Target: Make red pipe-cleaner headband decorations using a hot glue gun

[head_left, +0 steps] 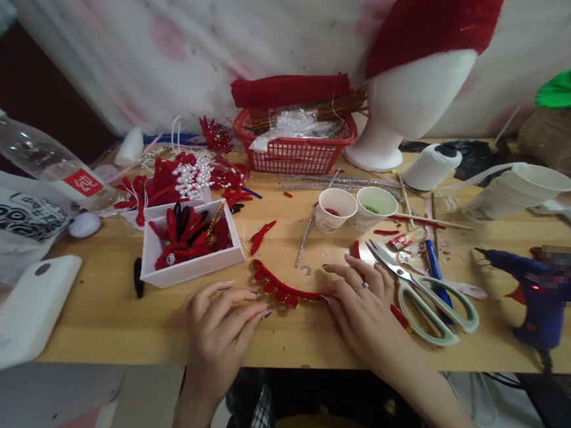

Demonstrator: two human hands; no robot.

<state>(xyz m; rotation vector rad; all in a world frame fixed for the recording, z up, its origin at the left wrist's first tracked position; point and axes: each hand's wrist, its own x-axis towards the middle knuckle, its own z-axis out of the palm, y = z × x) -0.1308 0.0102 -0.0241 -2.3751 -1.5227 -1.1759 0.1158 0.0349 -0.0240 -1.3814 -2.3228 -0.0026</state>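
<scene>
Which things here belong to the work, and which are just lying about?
Seemingly part of it: red trim at the right hand; perhaps scissors, blue glue gun, white box of red pieces.

Probably just lying about: plastic bottle, flat white block, plastic bag.

Over there, 1 white mannequin head (pixel 411 92) is wearing a red cap (pixel 436 29); 1 bottle (pixel 51 160) is sitting beside a plastic bag (pixel 15 219).

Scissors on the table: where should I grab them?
Probably by the pale green handles, coming from the table's near right side. Their loops reach that way, while the metal blades point away to the far left.
</scene>
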